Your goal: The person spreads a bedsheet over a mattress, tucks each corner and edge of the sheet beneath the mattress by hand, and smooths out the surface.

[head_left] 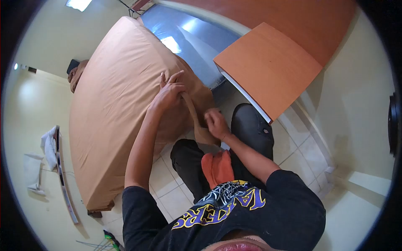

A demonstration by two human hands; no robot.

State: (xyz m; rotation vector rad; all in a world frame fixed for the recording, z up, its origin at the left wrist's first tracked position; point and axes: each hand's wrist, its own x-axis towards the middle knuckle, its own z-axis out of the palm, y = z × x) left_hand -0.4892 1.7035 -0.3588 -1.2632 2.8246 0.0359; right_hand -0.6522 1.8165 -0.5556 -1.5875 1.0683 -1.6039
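Observation:
A tan bedsheet (121, 92) covers the mattress in front of me, wrinkled near the corner closest to my knees. My left hand (169, 93) is at that corner, pinching the sheet at the thumb side while other fingers stretch outward. From there a loose, twisted band of the same cloth runs down toward my right hand (215, 124). That hand is closed at the hanging end of the sheet, slightly blurred; its fingertips are partly hidden.
An orange-brown wooden cabinet (270, 69) stands close on the right. Behind the bed is a shiny blue surface (192, 37). An orange cloth (217, 169) lies at my lap, above pale floor tiles (178, 203). Dark fabric (77, 73) sits at the bed's far left edge.

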